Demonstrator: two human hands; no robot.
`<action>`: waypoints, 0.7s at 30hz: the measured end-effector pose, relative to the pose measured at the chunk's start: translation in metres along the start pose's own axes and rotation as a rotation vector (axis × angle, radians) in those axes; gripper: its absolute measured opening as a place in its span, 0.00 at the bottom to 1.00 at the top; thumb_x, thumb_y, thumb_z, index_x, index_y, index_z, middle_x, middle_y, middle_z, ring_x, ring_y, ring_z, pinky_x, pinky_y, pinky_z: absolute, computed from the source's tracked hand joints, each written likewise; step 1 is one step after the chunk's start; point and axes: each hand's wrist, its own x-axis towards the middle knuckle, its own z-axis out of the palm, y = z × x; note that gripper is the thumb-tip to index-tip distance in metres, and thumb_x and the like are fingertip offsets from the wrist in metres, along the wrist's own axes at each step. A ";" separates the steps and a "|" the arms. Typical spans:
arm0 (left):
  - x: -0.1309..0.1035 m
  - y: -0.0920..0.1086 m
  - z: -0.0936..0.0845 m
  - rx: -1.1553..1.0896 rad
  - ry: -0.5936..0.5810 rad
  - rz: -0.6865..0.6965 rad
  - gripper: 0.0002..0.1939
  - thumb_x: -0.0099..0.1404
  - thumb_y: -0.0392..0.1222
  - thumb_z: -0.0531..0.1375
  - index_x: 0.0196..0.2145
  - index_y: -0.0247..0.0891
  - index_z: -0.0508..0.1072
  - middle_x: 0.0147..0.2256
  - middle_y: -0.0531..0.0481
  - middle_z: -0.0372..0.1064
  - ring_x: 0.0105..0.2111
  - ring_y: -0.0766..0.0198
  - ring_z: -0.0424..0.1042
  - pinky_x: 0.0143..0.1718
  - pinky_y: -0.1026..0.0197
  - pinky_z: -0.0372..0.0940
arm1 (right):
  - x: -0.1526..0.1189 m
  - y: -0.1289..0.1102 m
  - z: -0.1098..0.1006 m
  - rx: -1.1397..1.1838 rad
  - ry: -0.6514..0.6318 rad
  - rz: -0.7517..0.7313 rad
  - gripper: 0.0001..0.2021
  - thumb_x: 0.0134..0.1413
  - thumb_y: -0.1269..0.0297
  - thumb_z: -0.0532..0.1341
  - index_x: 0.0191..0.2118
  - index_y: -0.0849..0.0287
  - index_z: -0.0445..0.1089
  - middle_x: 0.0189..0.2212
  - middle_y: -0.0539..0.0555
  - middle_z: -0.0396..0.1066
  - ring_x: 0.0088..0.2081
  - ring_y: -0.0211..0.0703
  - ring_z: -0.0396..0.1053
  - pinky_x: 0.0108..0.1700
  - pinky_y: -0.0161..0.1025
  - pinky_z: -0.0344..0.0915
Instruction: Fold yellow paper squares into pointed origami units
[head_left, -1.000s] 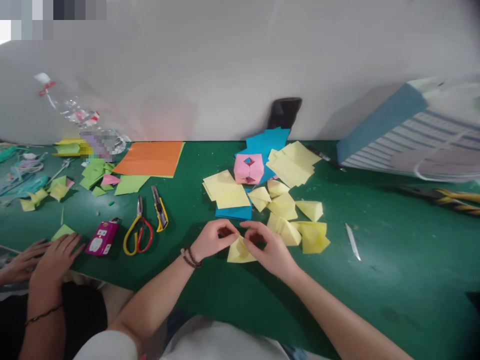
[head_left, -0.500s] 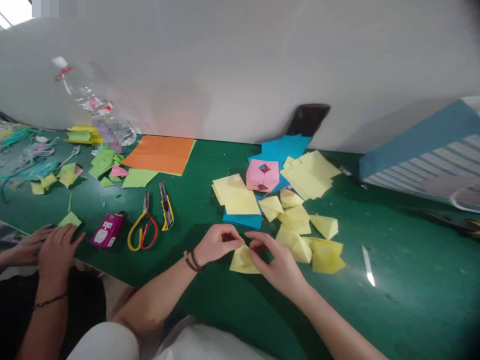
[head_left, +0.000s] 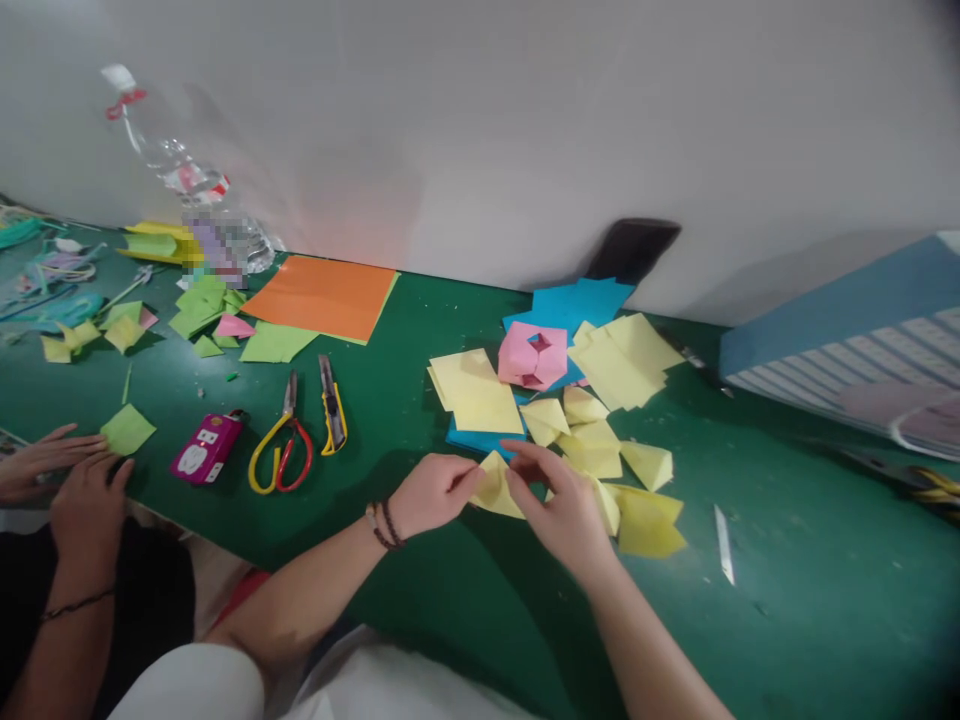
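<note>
A small yellow paper piece (head_left: 496, 484) is pinched at its left corner by my left hand (head_left: 436, 493), thumb against fingers. At the paper's right side is my right hand (head_left: 553, 505), fingers curved, thumb touching the paper. Several folded yellow pieces (head_left: 592, 448) lie just beyond and to the right of my right hand, partly covered by it. Flat yellow sheets (head_left: 480, 392) rest on blue paper (head_left: 486, 442) in front of my hands. Behind the folded pieces a pink paper cube (head_left: 534, 355) sits beside more yellow sheets (head_left: 626, 360).
Scissors (head_left: 281, 445), a cutter (head_left: 332, 405) and a purple box (head_left: 208, 448) lie left. Another person's hands (head_left: 86, 480) touch green paper at far left. Behind are orange paper (head_left: 324, 298), a bottle (head_left: 187, 180) and a phone (head_left: 634, 250). A blade (head_left: 724, 545) lies right.
My hands have lifted the yellow paper slightly and it is now held more openly between them. The other person's hands have drawn back from the green paper's top. The view has shifted a little.
</note>
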 end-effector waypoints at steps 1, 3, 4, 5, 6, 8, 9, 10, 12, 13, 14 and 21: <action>0.000 -0.001 0.002 0.075 0.033 0.026 0.21 0.71 0.41 0.48 0.20 0.36 0.61 0.19 0.55 0.60 0.20 0.70 0.60 0.24 0.66 0.52 | -0.001 0.001 0.001 0.006 0.000 -0.018 0.12 0.57 0.63 0.58 0.47 0.53 0.69 0.30 0.50 0.72 0.29 0.39 0.72 0.34 0.37 0.72; 0.001 -0.002 0.005 0.162 0.073 0.060 0.18 0.70 0.39 0.49 0.22 0.36 0.64 0.20 0.54 0.62 0.21 0.69 0.62 0.25 0.65 0.51 | -0.002 0.005 0.003 0.010 0.002 -0.050 0.12 0.58 0.62 0.59 0.47 0.54 0.69 0.32 0.51 0.72 0.29 0.39 0.72 0.33 0.37 0.72; 0.001 -0.002 0.007 0.185 0.079 0.070 0.16 0.69 0.38 0.50 0.23 0.36 0.65 0.21 0.53 0.63 0.22 0.68 0.62 0.25 0.64 0.52 | -0.002 0.007 0.003 0.005 0.007 -0.060 0.12 0.57 0.61 0.60 0.47 0.54 0.70 0.32 0.52 0.72 0.29 0.39 0.71 0.33 0.38 0.72; 0.001 -0.002 0.009 0.213 0.082 0.085 0.15 0.68 0.37 0.51 0.23 0.36 0.65 0.21 0.53 0.64 0.22 0.67 0.63 0.25 0.64 0.52 | -0.003 0.010 0.004 -0.005 0.010 -0.069 0.12 0.57 0.61 0.60 0.47 0.54 0.70 0.31 0.52 0.71 0.28 0.39 0.71 0.32 0.38 0.72; 0.001 -0.001 0.011 0.235 0.083 0.098 0.14 0.67 0.36 0.52 0.23 0.36 0.66 0.22 0.52 0.64 0.22 0.67 0.64 0.25 0.64 0.52 | -0.003 0.011 0.004 -0.019 0.012 -0.077 0.12 0.57 0.60 0.61 0.46 0.54 0.70 0.30 0.52 0.71 0.28 0.39 0.70 0.31 0.38 0.72; 0.001 0.002 0.014 0.273 0.081 0.127 0.13 0.66 0.36 0.52 0.24 0.36 0.67 0.23 0.51 0.66 0.24 0.65 0.66 0.26 0.63 0.54 | -0.003 0.014 0.004 -0.046 0.003 -0.099 0.10 0.57 0.60 0.61 0.44 0.54 0.71 0.28 0.51 0.70 0.27 0.40 0.69 0.29 0.37 0.71; 0.001 0.003 0.015 0.299 0.079 0.146 0.12 0.66 0.35 0.53 0.24 0.35 0.68 0.24 0.50 0.66 0.24 0.65 0.67 0.26 0.63 0.55 | -0.004 0.015 0.004 -0.053 -0.004 -0.111 0.08 0.57 0.60 0.61 0.42 0.54 0.71 0.27 0.51 0.70 0.26 0.40 0.69 0.27 0.37 0.70; 0.000 0.005 0.015 0.328 0.078 0.169 0.12 0.66 0.36 0.53 0.24 0.35 0.68 0.24 0.50 0.67 0.25 0.64 0.67 0.27 0.63 0.56 | -0.004 0.016 0.003 -0.054 -0.010 -0.123 0.06 0.57 0.61 0.61 0.40 0.54 0.71 0.27 0.51 0.70 0.26 0.39 0.69 0.26 0.36 0.69; -0.001 0.007 0.016 0.368 0.080 0.205 0.13 0.67 0.37 0.52 0.26 0.35 0.70 0.24 0.49 0.68 0.26 0.63 0.69 0.27 0.63 0.59 | -0.004 0.017 0.001 -0.045 -0.010 -0.148 0.03 0.57 0.62 0.61 0.35 0.54 0.70 0.27 0.50 0.71 0.26 0.39 0.69 0.26 0.35 0.68; -0.002 0.007 0.016 0.363 0.085 0.212 0.12 0.68 0.38 0.53 0.29 0.35 0.72 0.25 0.49 0.69 0.26 0.63 0.70 0.28 0.63 0.61 | -0.004 0.018 0.000 -0.037 -0.003 -0.163 0.03 0.57 0.63 0.61 0.34 0.54 0.70 0.27 0.50 0.71 0.26 0.38 0.69 0.26 0.35 0.68; -0.002 0.007 0.015 0.338 0.095 0.206 0.10 0.68 0.39 0.54 0.33 0.36 0.74 0.27 0.49 0.71 0.27 0.63 0.71 0.29 0.63 0.62 | -0.004 0.019 -0.001 -0.026 0.011 -0.179 0.03 0.57 0.64 0.61 0.33 0.54 0.69 0.27 0.50 0.71 0.27 0.39 0.70 0.27 0.35 0.68; 0.002 0.000 0.012 0.190 0.152 0.137 0.14 0.67 0.35 0.54 0.46 0.38 0.75 0.35 0.50 0.77 0.31 0.64 0.75 0.34 0.63 0.68 | -0.004 0.022 -0.006 -0.007 0.054 -0.267 0.03 0.55 0.68 0.63 0.33 0.53 0.69 0.32 0.51 0.74 0.34 0.41 0.74 0.33 0.37 0.71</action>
